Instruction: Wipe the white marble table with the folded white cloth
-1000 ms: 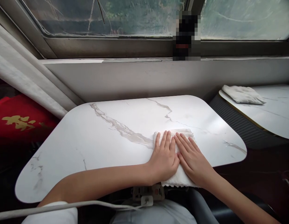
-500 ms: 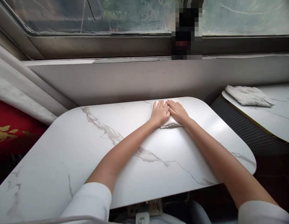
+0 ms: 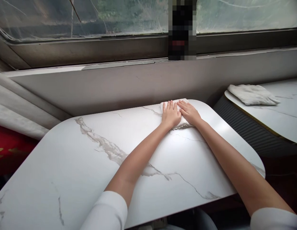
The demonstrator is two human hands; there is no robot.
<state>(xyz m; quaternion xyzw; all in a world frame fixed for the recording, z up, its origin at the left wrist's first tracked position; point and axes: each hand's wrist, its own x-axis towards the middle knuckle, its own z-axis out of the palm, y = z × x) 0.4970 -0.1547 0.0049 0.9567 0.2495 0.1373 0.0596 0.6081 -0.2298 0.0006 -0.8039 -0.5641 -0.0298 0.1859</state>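
Observation:
A folded white cloth [image 3: 183, 124] lies on the marble-patterned white table [image 3: 91, 166], close to its far edge. My left hand [image 3: 171, 114] rests flat on the cloth's left part, fingers spread and pointing away from me. Just right of it, my right hand [image 3: 189, 112] presses flat on the same cloth, fingers stretched towards the upper left. The two hands touch or nearly touch near the thumbs. Much of the cloth is hidden under them.
At the right, a second marble-patterned table [image 3: 289, 121] bears another crumpled white cloth [image 3: 254, 94]. Behind the tables runs a pale wall [image 3: 115, 86] below a window [image 3: 131, 19]. A white curtain [image 3: 19, 108] and red fabric [image 3: 11, 147] are at the left.
Both hands, flat on the cloth, have moved a little to the right along the table's far edge, the cloth with them. The camera view has also shifted and tilted slightly.

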